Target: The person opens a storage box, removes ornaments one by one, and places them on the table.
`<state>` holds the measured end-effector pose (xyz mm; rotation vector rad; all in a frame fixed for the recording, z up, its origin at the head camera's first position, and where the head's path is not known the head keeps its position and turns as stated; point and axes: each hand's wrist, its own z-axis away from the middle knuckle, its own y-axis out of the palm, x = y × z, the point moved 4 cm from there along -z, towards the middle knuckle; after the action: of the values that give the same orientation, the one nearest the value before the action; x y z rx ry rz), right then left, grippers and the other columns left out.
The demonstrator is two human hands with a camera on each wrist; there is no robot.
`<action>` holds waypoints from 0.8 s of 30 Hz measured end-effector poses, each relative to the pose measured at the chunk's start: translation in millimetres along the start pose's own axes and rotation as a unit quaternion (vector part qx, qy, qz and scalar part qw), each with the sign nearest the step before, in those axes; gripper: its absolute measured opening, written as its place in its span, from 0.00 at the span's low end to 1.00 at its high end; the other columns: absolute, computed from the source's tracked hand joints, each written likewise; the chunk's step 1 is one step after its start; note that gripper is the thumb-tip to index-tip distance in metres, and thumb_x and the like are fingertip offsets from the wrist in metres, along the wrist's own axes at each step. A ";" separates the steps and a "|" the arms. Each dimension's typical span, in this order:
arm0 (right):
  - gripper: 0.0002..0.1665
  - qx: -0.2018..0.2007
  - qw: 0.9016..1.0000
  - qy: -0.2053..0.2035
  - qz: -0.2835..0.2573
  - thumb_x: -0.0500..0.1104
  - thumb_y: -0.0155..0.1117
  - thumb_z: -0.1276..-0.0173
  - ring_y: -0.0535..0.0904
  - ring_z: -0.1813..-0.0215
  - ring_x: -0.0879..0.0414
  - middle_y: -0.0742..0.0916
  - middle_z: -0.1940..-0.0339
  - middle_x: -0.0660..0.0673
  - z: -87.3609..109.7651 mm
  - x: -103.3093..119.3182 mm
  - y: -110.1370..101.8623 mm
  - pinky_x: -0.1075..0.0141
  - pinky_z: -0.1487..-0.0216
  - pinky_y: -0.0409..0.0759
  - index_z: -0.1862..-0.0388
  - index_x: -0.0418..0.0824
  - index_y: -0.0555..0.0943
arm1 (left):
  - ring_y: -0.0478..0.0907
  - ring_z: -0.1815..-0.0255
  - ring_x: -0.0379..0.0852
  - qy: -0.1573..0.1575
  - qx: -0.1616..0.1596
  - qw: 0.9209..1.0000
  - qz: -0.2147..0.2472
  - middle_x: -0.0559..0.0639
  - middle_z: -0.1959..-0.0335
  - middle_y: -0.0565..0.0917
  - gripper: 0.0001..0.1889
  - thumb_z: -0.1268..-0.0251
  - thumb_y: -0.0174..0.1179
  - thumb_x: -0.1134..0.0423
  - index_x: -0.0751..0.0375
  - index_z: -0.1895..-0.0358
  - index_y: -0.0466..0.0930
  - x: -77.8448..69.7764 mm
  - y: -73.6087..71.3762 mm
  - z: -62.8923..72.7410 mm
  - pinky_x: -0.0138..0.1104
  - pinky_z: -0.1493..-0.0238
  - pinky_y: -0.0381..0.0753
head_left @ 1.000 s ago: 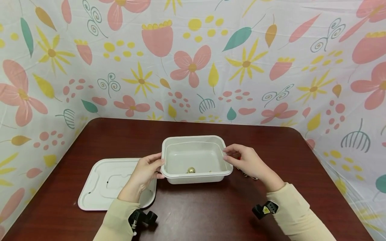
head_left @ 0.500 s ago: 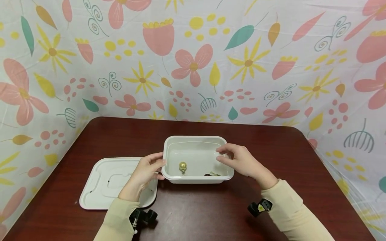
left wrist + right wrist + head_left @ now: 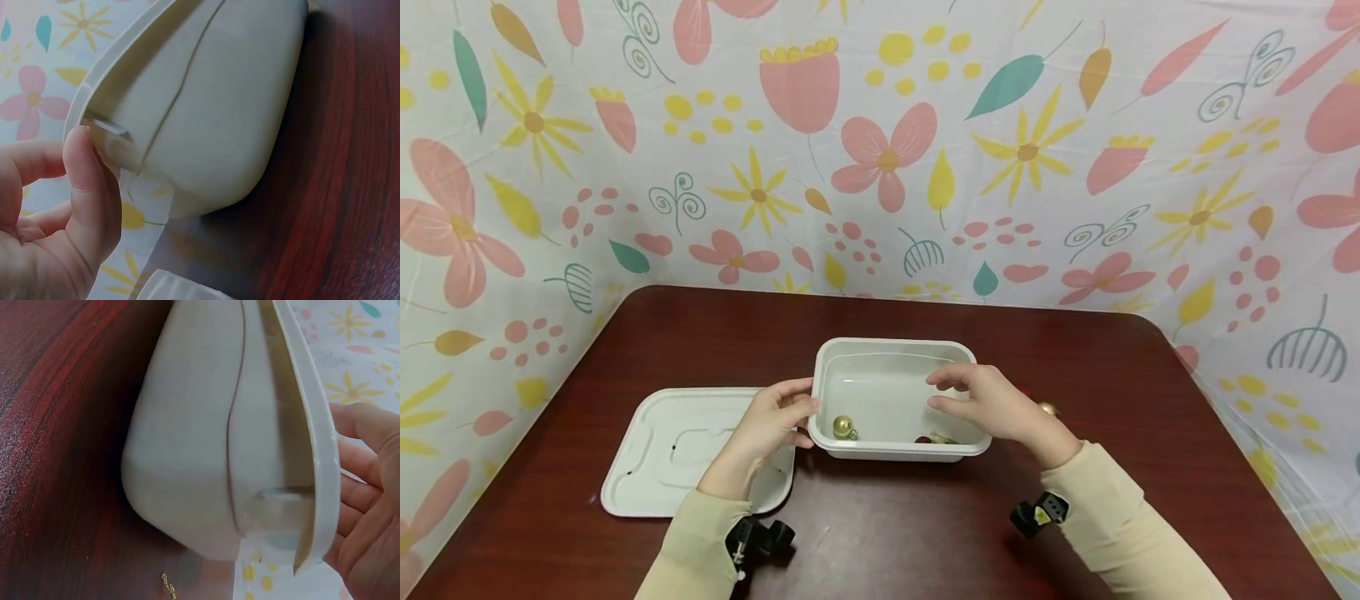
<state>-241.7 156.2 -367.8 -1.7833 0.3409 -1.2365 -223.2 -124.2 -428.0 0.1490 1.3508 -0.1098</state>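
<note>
A light grey plastic container [image 3: 880,392] stands on the table, its open top facing up. My left hand [image 3: 772,417] pinches the left end of its rim, with the thumb at the outer edge in the left wrist view. My right hand [image 3: 988,407] is over the container's right end, fingers loosely bent and holding nothing. In the right wrist view that hand [image 3: 369,487] shows behind the rim [image 3: 325,462]. A small gold ball ornament [image 3: 843,427] lies inside at the front left. Small dark and gold pieces [image 3: 934,439] lie at the front right, partly hidden by the front rim.
A white lid [image 3: 655,450] lies on the dark red table [image 3: 880,533] at left, partly under my left forearm. Behind my right wrist a gold piece [image 3: 1047,408] shows. The right wrist view has a gold chain [image 3: 167,586] beside the container.
My right hand has moved left from the container's right rim to over its inside. The gold ball has rolled left, and small pieces now show at the front right. The left hand keeps its hold.
</note>
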 end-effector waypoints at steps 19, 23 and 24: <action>0.15 0.210 0.972 0.024 0.103 0.41 0.69 0.43 0.82 0.56 0.53 0.86 0.60 0.45 -23.6 6.2 32.3 0.63 0.54 0.81 0.57 0.38 0.82 | 0.78 0.75 0.40 -0.006 0.003 1.000 0.007 0.68 0.52 0.78 0.26 0.36 0.54 0.70 0.72 0.35 0.63 3.8 3.1 -2.0 0.28 0.80 0.81; 0.11 0.246 0.961 0.019 0.122 0.40 0.70 0.45 0.81 0.59 0.56 0.86 0.64 0.47 -25.5 8.0 36.6 0.64 0.56 0.80 0.63 0.40 0.84 | 0.78 0.75 0.40 -0.006 0.003 1.000 0.010 0.68 0.53 0.78 0.26 0.36 0.54 0.70 0.73 0.35 0.63 4.5 2.8 -2.9 0.28 0.80 0.81; 0.09 0.254 0.959 0.019 0.122 0.39 0.70 0.45 0.80 0.60 0.56 0.86 0.65 0.48 -25.7 8.3 37.5 0.65 0.57 0.80 0.64 0.40 0.85 | 0.78 0.75 0.40 -0.006 0.003 1.000 0.011 0.67 0.53 0.78 0.26 0.36 0.54 0.70 0.72 0.35 0.63 4.5 2.9 -2.9 0.28 0.80 0.81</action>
<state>-250.1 116.9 -390.5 -1.2390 0.2294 -1.0652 -224.6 -120.9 -432.8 0.1682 1.3364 -0.0965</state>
